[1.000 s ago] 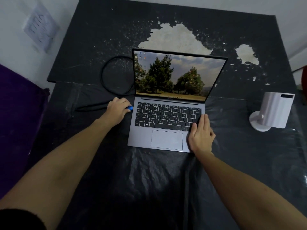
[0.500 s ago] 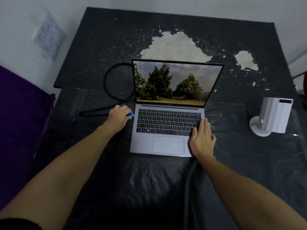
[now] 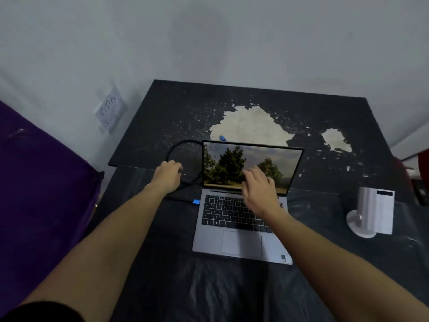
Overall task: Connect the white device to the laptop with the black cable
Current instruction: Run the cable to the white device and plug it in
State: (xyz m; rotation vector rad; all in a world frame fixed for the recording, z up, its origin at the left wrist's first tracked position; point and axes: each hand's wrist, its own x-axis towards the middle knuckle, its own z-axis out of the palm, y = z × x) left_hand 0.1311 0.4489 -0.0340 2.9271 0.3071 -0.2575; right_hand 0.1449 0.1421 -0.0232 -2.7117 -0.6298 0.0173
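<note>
The grey laptop [image 3: 241,242] stands open in the middle of the table, trees on its screen. The black cable [image 3: 185,143] loops left of the screen. One blue plug [image 3: 196,201] sits at the laptop's left edge; the other blue end [image 3: 222,137] lies behind the screen. My left hand [image 3: 168,176] is over the cable loop with its fingers curled down, and the grip is hidden. My right hand [image 3: 257,189] hovers above the keyboard with its fingers spread, holding nothing. The white device [image 3: 376,211] stands on its round base at the right, apart from both hands.
The table [image 3: 325,122] is black with worn pale patches and has wrinkled dark plastic sheet [image 3: 209,287] over its near half. A purple surface [image 3: 34,182] lies at the left. A white wall with a socket plate [image 3: 110,110] stands behind.
My left hand let go of the blue plug at the laptop's edge and moved back onto the cable loop. My right hand lifted off the laptop's palm rest. The head tilted up.
</note>
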